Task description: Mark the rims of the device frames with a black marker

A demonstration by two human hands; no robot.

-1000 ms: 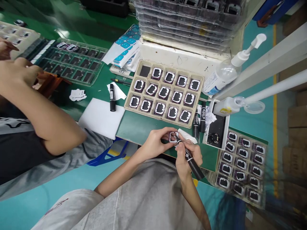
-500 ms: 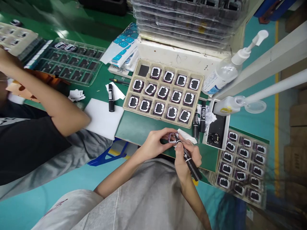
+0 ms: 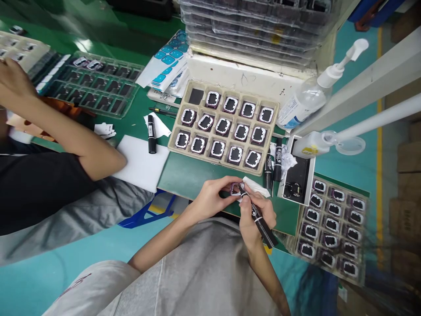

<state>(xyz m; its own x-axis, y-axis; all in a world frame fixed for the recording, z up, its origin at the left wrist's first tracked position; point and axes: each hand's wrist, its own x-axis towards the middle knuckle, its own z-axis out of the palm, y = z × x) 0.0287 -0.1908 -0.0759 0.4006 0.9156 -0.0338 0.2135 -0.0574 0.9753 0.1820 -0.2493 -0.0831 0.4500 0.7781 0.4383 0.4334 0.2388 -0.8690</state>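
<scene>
Between thumb and fingers, my left hand [image 3: 213, 197] pinches a small purple-and-white rectangular frame [image 3: 235, 188]. A black marker pen [image 3: 260, 221] is gripped in my right hand [image 3: 255, 215], its tip at the inner edge of that frame. Under the right fingers lies a folded white tissue [image 3: 258, 186]. Just beyond my hands sits a beige compartment tray [image 3: 215, 161] of similar frames, one in nearly every pocket; the far left pocket holds only a dark surface. My fingers partly cover the held frame.
More markers [image 3: 278, 160] lie right of the tray, beside a white box [image 3: 311, 186] and a pump bottle [image 3: 309, 98]. Another filled tray [image 3: 332, 226] is at the right. A capped marker [image 3: 151, 134] and white foam sheet [image 3: 141, 164] lie left, near a co-worker's arm [image 3: 75, 136].
The co-worker's arm at the left has shifted, the hand rising a little and the elbow moving slightly right. My hands, the frame and the marker stay almost in place.
</scene>
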